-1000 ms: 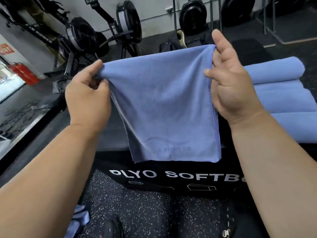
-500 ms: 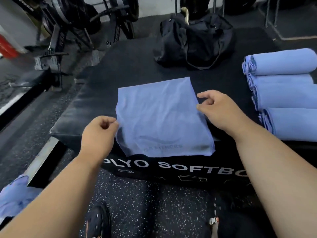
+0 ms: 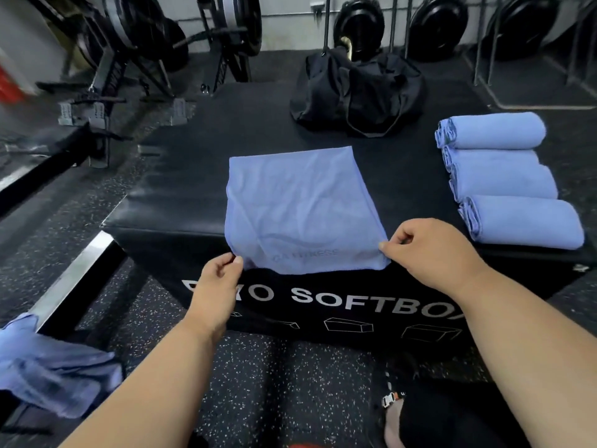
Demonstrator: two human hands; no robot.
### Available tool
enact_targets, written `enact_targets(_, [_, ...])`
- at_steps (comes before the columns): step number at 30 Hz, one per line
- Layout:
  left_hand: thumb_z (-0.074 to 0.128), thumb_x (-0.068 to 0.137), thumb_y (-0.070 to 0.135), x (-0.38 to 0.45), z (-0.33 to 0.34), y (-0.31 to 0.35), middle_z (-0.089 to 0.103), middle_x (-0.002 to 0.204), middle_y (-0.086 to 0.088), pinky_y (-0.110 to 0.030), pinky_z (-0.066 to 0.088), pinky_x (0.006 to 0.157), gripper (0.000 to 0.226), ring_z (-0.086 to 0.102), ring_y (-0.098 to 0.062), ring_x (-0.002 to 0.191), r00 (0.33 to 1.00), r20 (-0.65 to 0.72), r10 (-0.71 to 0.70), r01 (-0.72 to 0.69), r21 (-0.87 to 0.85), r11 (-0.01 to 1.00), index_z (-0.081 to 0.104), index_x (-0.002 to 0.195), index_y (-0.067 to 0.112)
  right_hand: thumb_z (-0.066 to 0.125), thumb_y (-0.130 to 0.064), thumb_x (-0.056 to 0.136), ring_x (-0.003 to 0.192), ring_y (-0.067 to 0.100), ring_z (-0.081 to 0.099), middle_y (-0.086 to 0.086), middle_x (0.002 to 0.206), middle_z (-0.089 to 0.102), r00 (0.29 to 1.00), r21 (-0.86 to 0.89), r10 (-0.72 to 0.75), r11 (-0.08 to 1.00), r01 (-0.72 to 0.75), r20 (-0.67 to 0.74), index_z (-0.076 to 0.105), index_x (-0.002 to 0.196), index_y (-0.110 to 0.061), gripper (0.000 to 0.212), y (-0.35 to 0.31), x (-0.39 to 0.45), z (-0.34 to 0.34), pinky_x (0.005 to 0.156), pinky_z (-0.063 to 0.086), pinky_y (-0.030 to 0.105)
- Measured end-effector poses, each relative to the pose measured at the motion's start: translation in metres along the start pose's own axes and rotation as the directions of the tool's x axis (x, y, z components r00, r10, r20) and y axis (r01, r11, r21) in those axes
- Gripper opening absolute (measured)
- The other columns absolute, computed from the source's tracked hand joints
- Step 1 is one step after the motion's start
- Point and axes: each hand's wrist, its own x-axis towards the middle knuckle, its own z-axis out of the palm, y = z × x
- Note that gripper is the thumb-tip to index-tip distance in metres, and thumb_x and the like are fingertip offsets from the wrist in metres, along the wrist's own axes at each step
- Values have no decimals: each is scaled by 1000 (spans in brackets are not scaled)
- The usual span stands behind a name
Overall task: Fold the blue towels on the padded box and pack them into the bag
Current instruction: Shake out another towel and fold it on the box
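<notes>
crumpled blue cloth [image 3: 48, 367] sits low at my left, down by the speckled floor [image 3: 265, 383]. my left hand [image 3: 214, 286] has a narrow grip, thumb and fingers pinching the near left corner of the folded blue towel [image 3: 300, 208]. my right hand [image 3: 433, 250] pinches the near right corner the same way. the towel lies flat on the padded box [image 3: 181, 195], its near edge hanging just over the front lip above the white lettering. to the right, four rolled blue towels [image 3: 504, 176] lie side by side on the box top. farther back, the black bag [image 3: 358, 92] slumps near the far edge. weight plates [image 3: 439, 24] line the wall beyond.
</notes>
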Motion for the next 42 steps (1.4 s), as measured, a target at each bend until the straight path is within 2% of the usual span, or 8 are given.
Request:
enact_targets(7, [62,104,43,16,-5,-5,73,112,8,-30,50,89,20,66,-10,104,998,-40,53,-52,16,999,70,110,26,76,-55,84,73,8,62,-11,72,68,997,-28,58,998,-60,-58,67,71,-24,35,-7,-14,13,68,53,33])
enact_targets(16, [64,95,44,21,-10,-5,61,82,9,-42,48,86,28,53,-13,81,994,72,81,-72,-119,990,63,89,17,76,-32,89,59,9,53,-9,61,60,988,214,115,973,-90,-106,64,67,-20,28,-10,-17,27,61,43,31])
enact_targets(20, [65,93,36,14,-12,1,75,92,2,-50,56,97,24,67,-16,89,987,133,86,-56,-210,976,66,109,17,71,-23,91,56,5,44,-10,65,53,964,437,246,882,-178,-103,62,80,-11,19,-13,-29,29,61,41,30])
enact_targets(26, [63,106,17,5,-25,5,80,98,-8,-41,57,90,28,75,-18,92,972,215,95,-30,-289,957,57,133,18,76,-50,89,51,11,53,-9,54,60,932,400,362,855,-329,-8,66,79,-19,33,-8,-38,48,58,51,34])
enact_targets(30, [63,105,13,5,-36,2,79,91,-7,-33,51,72,25,73,-14,77,966,235,103,-38,-265,963,57,128,13,75,-42,93,44,10,33,-10,48,38,960,438,282,862,-256,7,49,66,-11,49,-12,-32,48,54,33,29])
enact_targets(33, [69,100,8,5,-38,-1,79,98,-12,-34,48,71,34,71,-18,78,965,260,47,32,-293,956,53,130,13,74,-34,94,47,8,30,-9,53,37,978,439,206,877,-195,21,51,73,-1,45,-16,-30,45,50,30,26])
enact_targets(36, [77,88,4,7,-40,-3,76,90,-11,-38,45,74,42,64,-24,78,943,332,-6,126,-340,932,55,122,12,74,-26,92,52,8,29,-9,59,35,991,448,134,887,-111,-21,43,70,-8,42,-19,-28,39,49,29,20])
enact_targets(42, [65,99,10,1,-35,-3,67,80,1,-25,40,64,12,56,-4,63,904,413,-111,221,-231,948,64,109,16,73,-19,92,63,17,42,-1,65,38,997,571,56,820,-15,-54,39,74,-5,41,-17,-19,33,64,41,37])
